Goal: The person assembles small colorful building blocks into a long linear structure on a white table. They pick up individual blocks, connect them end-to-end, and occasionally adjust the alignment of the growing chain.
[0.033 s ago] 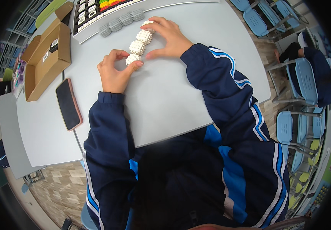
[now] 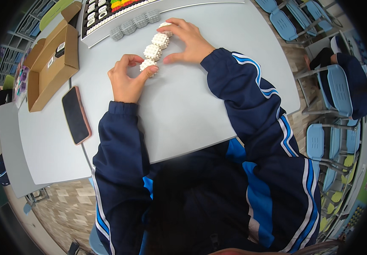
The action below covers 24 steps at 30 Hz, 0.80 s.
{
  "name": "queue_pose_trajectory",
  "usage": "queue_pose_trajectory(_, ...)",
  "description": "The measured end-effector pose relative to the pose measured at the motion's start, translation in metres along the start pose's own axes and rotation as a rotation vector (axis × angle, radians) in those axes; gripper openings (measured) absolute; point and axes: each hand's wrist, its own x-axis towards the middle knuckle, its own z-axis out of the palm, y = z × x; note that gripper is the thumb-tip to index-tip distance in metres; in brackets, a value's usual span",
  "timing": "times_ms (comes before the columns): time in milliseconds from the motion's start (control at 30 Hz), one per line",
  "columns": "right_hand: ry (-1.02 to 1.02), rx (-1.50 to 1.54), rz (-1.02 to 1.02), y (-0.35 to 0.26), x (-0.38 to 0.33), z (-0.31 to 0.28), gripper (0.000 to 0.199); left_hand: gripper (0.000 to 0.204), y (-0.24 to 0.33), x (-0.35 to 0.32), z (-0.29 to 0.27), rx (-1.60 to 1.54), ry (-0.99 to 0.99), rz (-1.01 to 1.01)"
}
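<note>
A row of white studded blocks [image 2: 152, 52] runs slantwise on the grey table, its near end lower left and its far end upper right. My left hand [image 2: 128, 78] is closed on the nearest block, pinching it between thumb and fingers. At the other end, my right hand [image 2: 189, 42] curls its fingers over the farthest block and partly hides it. The right thumb is stretched apart from those fingers, close to the row's right side. Just left of the row's far part lies a similar row of grey studded blocks [image 2: 134, 26].
A tray of black, white and coloured pieces [image 2: 107, 12] stands at the far edge. Left are an open cardboard box [image 2: 38, 91] with a dark item inside and a phone [image 2: 76, 114] lying flat. Blue chairs [image 2: 340, 89] and a seated person [image 2: 353, 80] are to the right.
</note>
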Motion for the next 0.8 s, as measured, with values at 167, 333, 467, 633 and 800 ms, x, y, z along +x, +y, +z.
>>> queue_pose_trajectory(167,0.014,0.095,0.057,0.010,0.004,0.003,0.075,0.038,0.006,0.005,0.001,-0.086,0.006,-0.042)
queue_pose_trajectory(333,0.018,0.106,0.027,0.012,0.008,0.002,0.073,0.036,0.002,0.009,0.001,-0.097,-0.030,-0.113)
queue_pose_trajectory(467,0.019,0.075,-0.008,0.008,0.007,0.003,0.072,0.045,-0.005,0.009,0.003,-0.137,0.039,-0.097)
queue_pose_trajectory(633,0.017,0.055,0.015,0.006,0.006,0.001,0.071,0.045,-0.008,0.009,0.005,-0.157,0.032,-0.140)
queue_pose_trajectory(800,0.007,0.024,0.029,0.004,0.006,0.001,0.069,0.044,-0.014,0.009,0.004,-0.181,0.024,-0.126)
